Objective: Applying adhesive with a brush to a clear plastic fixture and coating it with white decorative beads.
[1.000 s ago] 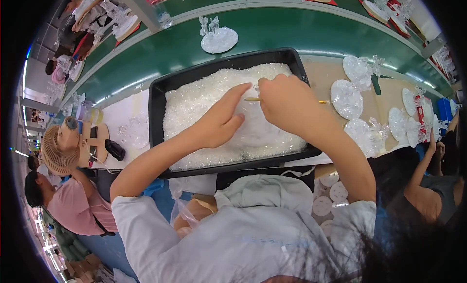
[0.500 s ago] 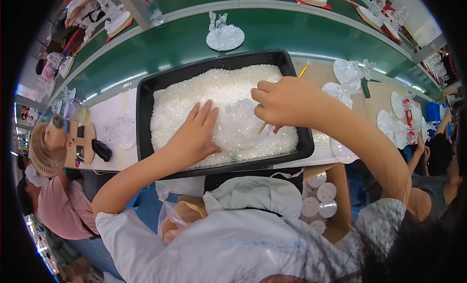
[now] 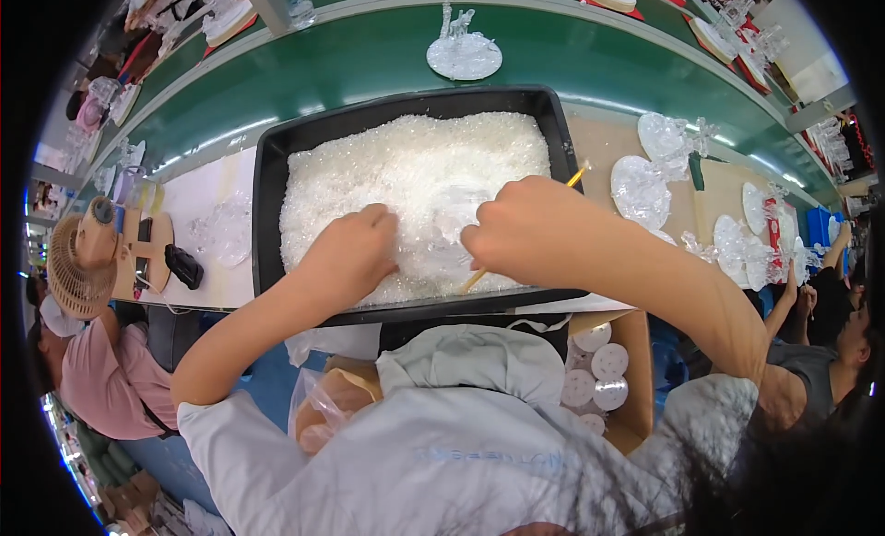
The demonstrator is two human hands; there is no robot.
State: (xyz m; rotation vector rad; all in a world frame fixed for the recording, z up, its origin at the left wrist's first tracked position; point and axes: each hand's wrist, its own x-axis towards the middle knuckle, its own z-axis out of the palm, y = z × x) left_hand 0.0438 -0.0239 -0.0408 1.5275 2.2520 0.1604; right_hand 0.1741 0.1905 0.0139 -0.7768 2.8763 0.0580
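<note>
A black tray (image 3: 267,195) holds a bed of sparkling clear-white granules (image 3: 359,158). A round clear piece (image 3: 454,224) lies in the granules near the middle, partly covered by my right hand. My right hand (image 3: 521,227) is closed on a thin yellow stick (image 3: 577,176), which slants under the fingers to the near side; whether it is a brush or a pencil I cannot tell. To the left of the clear piece, my left hand (image 3: 350,250) has its fingers curled together into the granules, their tips partly hidden.
Beyond the tray, a clear ornament on a round base (image 3: 464,57) stands on the green surface (image 3: 369,61). More round clear pieces (image 3: 641,191) lie to the right. At left stand a fan (image 3: 85,250) and a black pouch (image 3: 184,266). A cardboard box (image 3: 632,370) holds several discs. Other people sit on both sides.
My left hand's spread fingers have drawn together and curled into the granules. My right hand has moved slightly nearer me and left, the yellow stick shifting with it.
</note>
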